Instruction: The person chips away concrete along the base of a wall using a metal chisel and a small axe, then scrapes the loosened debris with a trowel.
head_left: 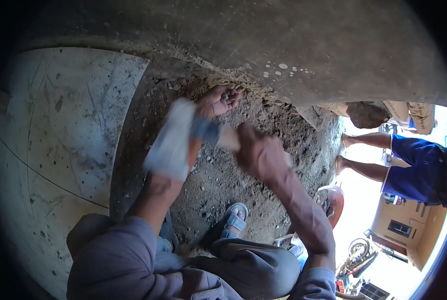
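My right hand [266, 155] is closed around the handle of a hammer [171, 140]. Its large pale head and dark collar are smeared by motion and cross in front of my left forearm. Beyond it, my left hand [217, 102] is turned palm up beside the base of the wall, fingers curled around a metal rod [225, 96]. Only the rod's round grey end faces me; its other end is hidden. Loose, broken soil [283, 130] lies under and around both hands.
A grey wall [333, 50] runs along the top, and a stained pale panel [68, 125] stands at left. My sandalled foot [235, 220] rests on the dirt. A red basin [336, 202] sits at right, near a person in blue shorts [413, 170]. A motorcycle [358, 252] is farther off.
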Tool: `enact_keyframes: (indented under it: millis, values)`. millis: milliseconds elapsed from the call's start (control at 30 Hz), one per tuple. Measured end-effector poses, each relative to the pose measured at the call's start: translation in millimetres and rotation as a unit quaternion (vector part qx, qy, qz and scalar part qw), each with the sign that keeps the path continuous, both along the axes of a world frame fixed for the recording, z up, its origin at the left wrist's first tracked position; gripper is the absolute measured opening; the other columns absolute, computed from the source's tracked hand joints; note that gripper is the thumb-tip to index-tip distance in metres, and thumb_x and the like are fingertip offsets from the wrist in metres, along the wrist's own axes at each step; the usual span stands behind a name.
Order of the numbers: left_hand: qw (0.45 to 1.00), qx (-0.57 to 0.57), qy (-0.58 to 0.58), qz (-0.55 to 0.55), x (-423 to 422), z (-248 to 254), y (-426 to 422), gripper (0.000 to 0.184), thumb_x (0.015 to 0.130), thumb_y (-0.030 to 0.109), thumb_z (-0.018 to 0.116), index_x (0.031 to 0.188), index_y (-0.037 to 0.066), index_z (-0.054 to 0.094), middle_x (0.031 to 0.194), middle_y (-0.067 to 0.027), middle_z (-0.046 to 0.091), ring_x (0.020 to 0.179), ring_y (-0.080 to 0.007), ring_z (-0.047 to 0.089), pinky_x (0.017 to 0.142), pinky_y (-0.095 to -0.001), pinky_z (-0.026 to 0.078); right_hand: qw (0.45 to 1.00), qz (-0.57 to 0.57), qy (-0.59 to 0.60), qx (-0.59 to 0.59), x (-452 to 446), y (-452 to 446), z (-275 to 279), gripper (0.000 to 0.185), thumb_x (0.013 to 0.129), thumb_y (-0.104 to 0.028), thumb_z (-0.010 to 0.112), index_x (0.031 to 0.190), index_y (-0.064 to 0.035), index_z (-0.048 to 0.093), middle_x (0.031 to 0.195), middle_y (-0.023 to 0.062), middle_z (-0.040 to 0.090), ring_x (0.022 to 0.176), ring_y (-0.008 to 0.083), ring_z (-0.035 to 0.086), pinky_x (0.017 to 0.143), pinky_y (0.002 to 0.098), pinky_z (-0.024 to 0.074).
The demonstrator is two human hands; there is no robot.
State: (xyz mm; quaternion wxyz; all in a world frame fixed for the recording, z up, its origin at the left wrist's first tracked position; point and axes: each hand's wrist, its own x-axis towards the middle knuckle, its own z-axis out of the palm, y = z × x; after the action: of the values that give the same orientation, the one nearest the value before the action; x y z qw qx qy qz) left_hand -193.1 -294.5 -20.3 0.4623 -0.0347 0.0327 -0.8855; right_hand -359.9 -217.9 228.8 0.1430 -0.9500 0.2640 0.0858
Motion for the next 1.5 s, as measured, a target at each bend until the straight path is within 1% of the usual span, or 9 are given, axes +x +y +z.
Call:
enact_keyframes:
  millis: [167, 267, 567, 633, 900, 967, 1300, 1367, 1500]
  values:
    - [0.98, 0.071, -0.096, 0.162, -1, 32, 13, 0.016, 0.083, 0.012, 0.059, 0.072, 0.001, 0.06, 0.097, -0.0142, 0.065, 0.074, -0.0185, 0.065, 0.062, -0.0323, 0.048, 0.929, 0.212, -0.302, -0.011, 7, -18, -23, 0.015, 0.077, -0.01, 0.057, 0.087, -0.0014, 0.049, 0.059, 0.0078, 0.053, 0.044, 0.017, 0.05, 0.036, 0.0297, 0.0439]
    - [0.949, 0.151, -0.155, 0.228, -8, 11, 2, 0.011, 0.083, 0.01, 0.059, 0.078, 0.001, 0.06, 0.095, -0.0137, 0.065, 0.071, -0.0171, 0.064, 0.061, -0.0312, 0.047, 0.978, -0.152, 0.144, 0.021, -8, -58, -34, 0.025, 0.065, -0.009, 0.063, 0.086, -0.0052, 0.05, 0.059, 0.0061, 0.053, 0.047, 0.018, 0.053, 0.04, 0.0323, 0.0476]
    - [0.949, 0.222, -0.127, 0.183, -4, 46, 9, 0.009, 0.083, 0.007, 0.055, 0.079, -0.001, 0.055, 0.084, -0.0167, 0.064, 0.065, -0.0232, 0.063, 0.061, -0.0326, 0.048, 0.937, 0.171, -0.297, -0.068, 1, -30, -23, 0.012, 0.076, -0.005, 0.053, 0.087, -0.0014, 0.051, 0.059, 0.0112, 0.056, 0.045, 0.0191, 0.054, 0.035, 0.0331, 0.0446]
    - [0.887, 0.339, -0.122, 0.288, -11, 65, 13, 0.011, 0.084, 0.009, 0.055, 0.078, 0.0, 0.056, 0.083, -0.0168, 0.065, 0.067, -0.0245, 0.064, 0.063, -0.0326, 0.05, 0.97, -0.179, 0.15, 0.072, 0, -56, -22, 0.017, 0.081, -0.01, 0.049, 0.096, -0.0016, 0.05, 0.068, 0.0156, 0.059, 0.057, 0.0272, 0.061, 0.051, 0.0389, 0.0519]
    - [0.957, 0.19, -0.116, 0.185, -1, 17, 9, 0.016, 0.082, 0.01, 0.059, 0.069, 0.001, 0.056, 0.085, -0.0134, 0.064, 0.072, -0.0227, 0.063, 0.068, -0.0323, 0.05, 0.929, 0.151, -0.325, -0.087, 15, -7, -3, 0.01, 0.085, -0.004, 0.043, 0.089, 0.0003, 0.05, 0.055, 0.0062, 0.05, 0.036, 0.0156, 0.042, 0.03, 0.031, 0.0371]
    - [0.955, 0.201, -0.104, 0.192, -3, 14, 8, 0.016, 0.082, 0.01, 0.06, 0.068, 0.002, 0.056, 0.085, -0.013, 0.064, 0.072, -0.0221, 0.063, 0.069, -0.0321, 0.05, 0.964, -0.172, 0.146, 0.141, -6, -51, -33, 0.024, 0.082, -0.011, 0.048, 0.103, -0.0005, 0.05, 0.072, 0.0138, 0.061, 0.054, 0.0264, 0.06, 0.047, 0.0383, 0.0513]
    - [0.964, 0.148, -0.123, 0.184, -4, 29, 9, 0.016, 0.08, 0.01, 0.062, 0.067, 0.001, 0.058, 0.088, -0.0129, 0.063, 0.066, -0.0167, 0.059, 0.063, -0.0317, 0.046, 0.931, 0.168, -0.322, -0.049, 4, -24, -32, 0.017, 0.081, -0.01, 0.05, 0.095, -0.0004, 0.051, 0.062, 0.01, 0.057, 0.047, 0.018, 0.055, 0.04, 0.0342, 0.0464]
    - [0.92, 0.328, -0.04, 0.209, -8, 18, 0, 0.019, 0.082, 0.011, 0.059, 0.072, -0.005, 0.057, 0.087, -0.0177, 0.061, 0.066, -0.0179, 0.058, 0.057, -0.0336, 0.045, 0.973, -0.159, 0.148, 0.073, -7, -64, -44, 0.022, 0.075, -0.01, 0.056, 0.094, -0.001, 0.051, 0.069, 0.0115, 0.06, 0.055, 0.0196, 0.06, 0.042, 0.0368, 0.0478]
    - [0.938, 0.214, -0.163, 0.218, -11, 60, 20, 0.017, 0.084, 0.012, 0.056, 0.074, -0.001, 0.06, 0.079, -0.0113, 0.064, 0.062, -0.0158, 0.057, 0.058, -0.0305, 0.045, 0.998, -0.047, 0.008, -0.043, 6, -3, -5, 0.024, 0.073, -0.01, 0.058, 0.096, -0.0032, 0.052, 0.07, 0.0123, 0.059, 0.058, 0.0254, 0.06, 0.049, 0.0391, 0.0485]
